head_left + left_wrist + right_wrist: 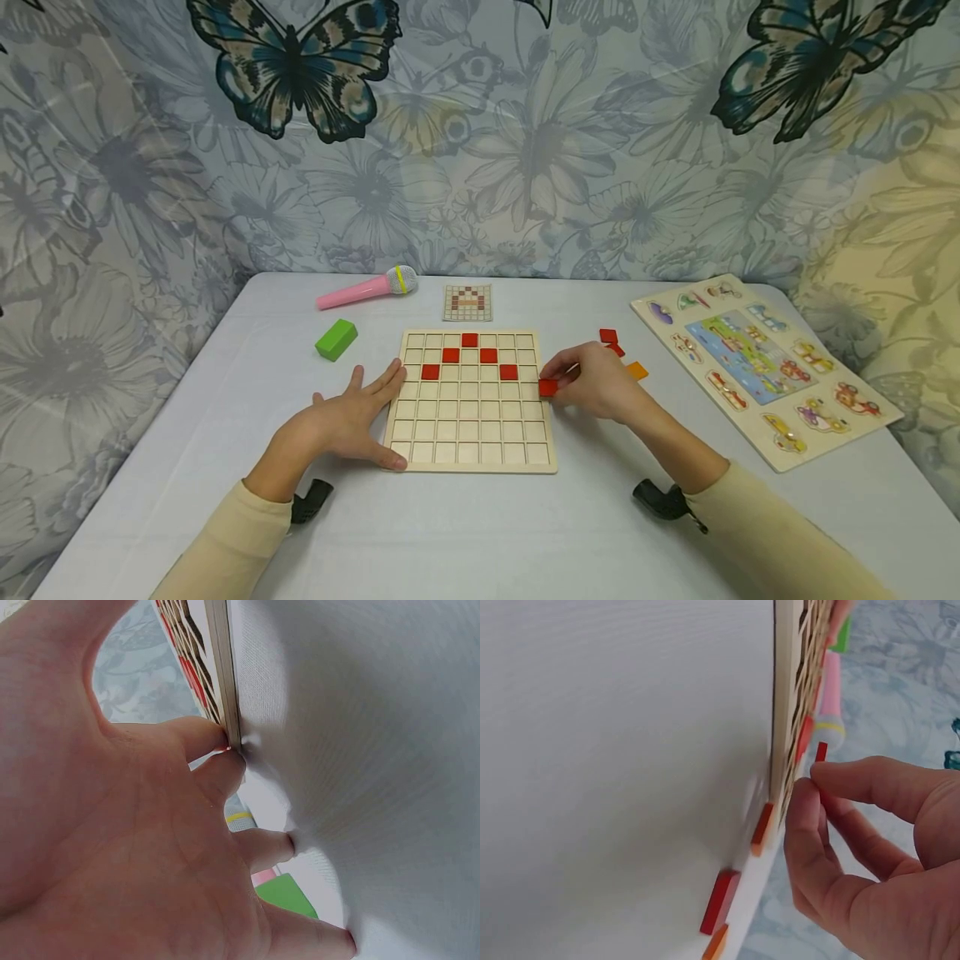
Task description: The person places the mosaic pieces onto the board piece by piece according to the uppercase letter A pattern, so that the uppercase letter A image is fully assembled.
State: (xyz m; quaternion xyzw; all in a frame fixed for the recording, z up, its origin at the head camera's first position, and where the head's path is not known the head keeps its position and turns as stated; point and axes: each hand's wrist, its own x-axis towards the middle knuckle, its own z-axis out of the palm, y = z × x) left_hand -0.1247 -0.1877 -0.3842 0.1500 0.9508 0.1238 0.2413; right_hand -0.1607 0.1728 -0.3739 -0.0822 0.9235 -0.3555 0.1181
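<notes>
A wooden grid board lies flat on the white table, with several red square tiles set in its upper cells in a peaked pattern. My left hand is spread at the board's left side, fingertips and thumb touching its edge. Over the board's right edge, my right hand pinches a red square tile between thumb and fingers. In the right wrist view that tile shows edge-on at the fingertips. Behind the hand lie loose red tiles and an orange tile.
A small pattern card lies behind the board. To the left are a pink toy microphone and a green block. A large picture puzzle board takes up the right side of the table. A patterned cloth hangs behind.
</notes>
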